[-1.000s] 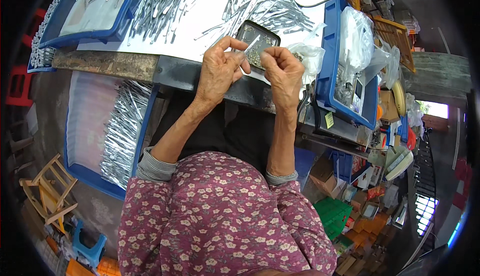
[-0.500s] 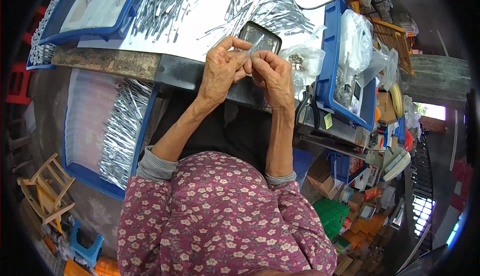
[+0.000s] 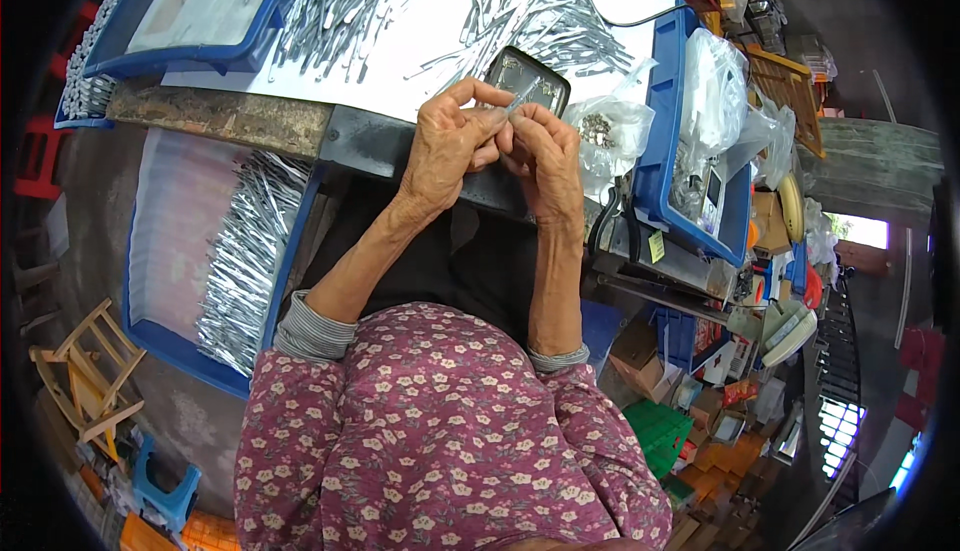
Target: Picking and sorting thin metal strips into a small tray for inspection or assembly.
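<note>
Close together over the table's near edge, both hands pinch one slim silvery metal piece [image 3: 523,98]. My left hand [image 3: 445,151] closes thumb and index finger on it from the left. My right hand [image 3: 550,156] is also closed, its fingertips meeting the left ones at the piece's lower end. Just behind the fingers lies a dark shallow tray [image 3: 512,67] with tiny metal parts in it, partly covered by the hands. Beyond it spreads a loose pile of similar slim pieces [image 3: 570,31]. To the right of my right hand sits a clear plastic bag [image 3: 625,123] with small parts inside.
Another pile of slim metal pieces [image 3: 345,16] lies at the table's back left, beside a blue tray [image 3: 190,59]. Below the tabletop at left, a blue bin [image 3: 170,343] holds many more. A blue crate [image 3: 650,146] with plastic bags stands right. A black cable [image 3: 625,17] crosses the back.
The view has shifted slightly. Both hands still pinch the slim metal piece, with the fingertips a little closer together and the right hand turned slightly.
</note>
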`<state>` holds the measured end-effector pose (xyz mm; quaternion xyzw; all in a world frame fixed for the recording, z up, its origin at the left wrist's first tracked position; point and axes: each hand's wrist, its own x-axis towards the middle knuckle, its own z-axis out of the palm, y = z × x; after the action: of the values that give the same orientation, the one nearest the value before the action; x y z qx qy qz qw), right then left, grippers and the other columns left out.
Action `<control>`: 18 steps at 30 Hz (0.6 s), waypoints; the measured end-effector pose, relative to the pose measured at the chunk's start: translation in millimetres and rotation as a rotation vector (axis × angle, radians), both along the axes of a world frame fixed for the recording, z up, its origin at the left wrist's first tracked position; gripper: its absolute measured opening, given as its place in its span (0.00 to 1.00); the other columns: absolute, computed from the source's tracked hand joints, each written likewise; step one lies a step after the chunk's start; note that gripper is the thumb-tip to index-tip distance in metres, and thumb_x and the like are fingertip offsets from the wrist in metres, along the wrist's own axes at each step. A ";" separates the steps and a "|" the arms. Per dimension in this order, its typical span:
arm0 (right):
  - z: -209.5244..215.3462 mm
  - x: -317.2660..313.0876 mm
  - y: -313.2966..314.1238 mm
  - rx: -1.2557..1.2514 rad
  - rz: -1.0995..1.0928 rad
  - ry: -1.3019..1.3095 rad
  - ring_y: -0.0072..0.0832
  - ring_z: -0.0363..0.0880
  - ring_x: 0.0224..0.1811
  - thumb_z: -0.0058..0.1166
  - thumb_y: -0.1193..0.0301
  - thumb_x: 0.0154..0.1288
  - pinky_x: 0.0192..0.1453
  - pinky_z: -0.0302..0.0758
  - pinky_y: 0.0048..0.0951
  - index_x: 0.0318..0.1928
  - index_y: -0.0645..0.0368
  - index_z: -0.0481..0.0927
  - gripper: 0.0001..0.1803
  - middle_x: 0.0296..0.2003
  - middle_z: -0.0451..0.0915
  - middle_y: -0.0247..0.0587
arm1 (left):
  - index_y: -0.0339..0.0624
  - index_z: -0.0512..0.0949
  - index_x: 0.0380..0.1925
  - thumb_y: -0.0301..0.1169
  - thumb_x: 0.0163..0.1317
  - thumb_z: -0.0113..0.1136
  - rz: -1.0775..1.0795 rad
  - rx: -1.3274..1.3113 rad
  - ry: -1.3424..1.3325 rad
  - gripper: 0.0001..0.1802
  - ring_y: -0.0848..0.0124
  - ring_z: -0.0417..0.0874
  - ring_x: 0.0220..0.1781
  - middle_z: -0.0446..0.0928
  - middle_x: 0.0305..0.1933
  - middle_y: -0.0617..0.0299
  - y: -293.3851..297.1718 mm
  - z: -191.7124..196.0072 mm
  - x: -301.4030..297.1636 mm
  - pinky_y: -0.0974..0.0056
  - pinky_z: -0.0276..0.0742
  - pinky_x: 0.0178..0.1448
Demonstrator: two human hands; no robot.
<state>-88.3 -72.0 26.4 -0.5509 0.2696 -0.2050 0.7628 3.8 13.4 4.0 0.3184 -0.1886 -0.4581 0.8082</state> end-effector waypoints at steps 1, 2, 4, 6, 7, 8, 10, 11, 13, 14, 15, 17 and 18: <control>-1.2 0.3 0.2 0.011 -0.009 -0.018 0.11 0.60 0.16 0.47 0.72 0.60 0.19 0.55 0.13 0.28 0.62 0.72 0.07 0.20 0.72 0.31 | 0.33 0.69 0.36 0.24 0.59 0.49 0.001 0.002 0.005 0.06 0.85 0.60 0.14 0.71 0.19 0.62 0.4 0.2 0.1 0.81 0.51 0.16; -2.4 0.5 0.3 0.011 -0.008 -0.017 0.11 0.60 0.16 0.47 0.72 0.60 0.19 0.55 0.13 0.28 0.62 0.72 0.07 0.20 0.72 0.31 | 0.33 0.69 0.36 0.24 0.59 0.49 0.002 0.003 0.006 0.06 0.85 0.60 0.14 0.71 0.19 0.62 0.8 -0.3 0.1 0.81 0.51 0.16; -4.7 0.6 -0.4 -0.003 -0.045 -0.009 0.12 0.61 0.16 0.47 0.72 0.60 0.18 0.55 0.13 0.29 0.63 0.72 0.07 0.20 0.72 0.32 | 0.33 0.69 0.36 0.24 0.59 0.50 -0.007 -0.004 0.025 0.07 0.85 0.61 0.14 0.71 0.19 0.62 0.7 -1.7 0.0 0.81 0.51 0.16; -8.5 0.9 -0.8 -0.015 -0.076 -0.038 0.12 0.61 0.16 0.48 0.72 0.59 0.18 0.55 0.13 0.29 0.64 0.72 0.06 0.20 0.72 0.32 | 0.33 0.69 0.36 0.24 0.59 0.50 -0.003 0.007 0.024 0.07 0.85 0.61 0.14 0.72 0.19 0.62 1.0 -2.5 -0.1 0.81 0.51 0.16; -9.5 1.0 -0.8 -0.027 -0.106 -0.067 0.12 0.62 0.16 0.48 0.73 0.59 0.18 0.55 0.13 0.29 0.64 0.72 0.06 0.20 0.72 0.32 | 0.33 0.69 0.36 0.23 0.58 0.50 0.000 0.019 0.023 0.07 0.85 0.61 0.14 0.72 0.19 0.62 1.2 -2.9 -0.1 0.81 0.51 0.15; -9.0 0.6 -0.9 -0.026 -0.106 -0.067 0.12 0.62 0.16 0.48 0.73 0.59 0.18 0.55 0.13 0.29 0.64 0.72 0.06 0.20 0.72 0.32 | 0.33 0.69 0.36 0.23 0.58 0.50 0.000 0.019 0.023 0.07 0.85 0.61 0.14 0.72 0.19 0.62 1.5 -3.3 0.1 0.81 0.51 0.15; -6.8 -0.3 -1.1 -0.064 -0.160 -0.061 0.12 0.63 0.17 0.49 0.74 0.59 0.19 0.57 0.13 0.30 0.65 0.72 0.05 0.21 0.72 0.31 | 0.33 0.69 0.36 0.23 0.58 0.50 0.001 0.033 0.022 0.07 0.85 0.61 0.14 0.72 0.19 0.61 1.9 -3.7 0.4 0.81 0.50 0.15; -6.5 0.2 -0.8 -0.064 -0.160 -0.061 0.12 0.63 0.17 0.49 0.74 0.59 0.19 0.57 0.13 0.30 0.65 0.72 0.05 0.21 0.72 0.31 | 0.33 0.69 0.36 0.23 0.58 0.50 0.001 0.033 0.022 0.07 0.85 0.61 0.14 0.72 0.19 0.61 1.9 -3.7 0.4 0.81 0.50 0.15; -7.1 2.3 0.6 -0.090 -0.210 -0.090 0.12 0.64 0.18 0.51 0.76 0.57 0.20 0.59 0.13 0.31 0.65 0.73 0.04 0.22 0.73 0.31 | 0.34 0.70 0.36 0.23 0.58 0.50 -0.002 0.042 0.029 0.07 0.85 0.61 0.13 0.72 0.19 0.61 1.9 -4.1 0.4 0.81 0.50 0.15; -6.8 2.7 1.2 -0.090 -0.209 -0.090 0.12 0.64 0.18 0.51 0.76 0.57 0.20 0.59 0.13 0.31 0.65 0.73 0.04 0.22 0.73 0.31 | 0.34 0.70 0.36 0.23 0.58 0.50 -0.001 0.042 0.028 0.07 0.85 0.61 0.13 0.72 0.19 0.61 2.0 -4.3 0.5 0.81 0.50 0.15; -6.2 2.6 2.0 -0.119 -0.219 -0.091 0.12 0.65 0.18 0.51 0.77 0.57 0.20 0.59 0.13 0.31 0.65 0.73 0.04 0.22 0.73 0.31 | 0.34 0.70 0.36 0.23 0.58 0.50 -0.001 0.045 0.028 0.07 0.85 0.61 0.13 0.72 0.19 0.61 1.9 -4.4 0.5 0.81 0.50 0.15; -5.8 2.4 3.0 -0.147 -0.228 -0.091 0.12 0.65 0.19 0.52 0.77 0.57 0.21 0.60 0.13 0.32 0.65 0.73 0.04 0.22 0.73 0.30 | 0.34 0.70 0.36 0.23 0.57 0.50 0.000 0.048 0.028 0.06 0.85 0.61 0.13 0.72 0.19 0.61 1.9 -4.1 0.3 0.81 0.50 0.15; -5.6 2.2 3.4 -0.148 -0.231 -0.098 0.13 0.65 0.19 0.52 0.77 0.57 0.21 0.60 0.13 0.32 0.65 0.73 0.04 0.22 0.73 0.31 | 0.34 0.70 0.36 0.23 0.58 0.50 -0.001 0.049 0.026 0.06 0.85 0.60 0.13 0.72 0.19 0.61 2.0 -3.6 0.0 0.81 0.50 0.15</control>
<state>-86.1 -68.6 20.8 -0.5603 0.2776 -0.3372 0.7037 3.8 15.4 0.4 0.3322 -0.1667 -0.4669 0.8024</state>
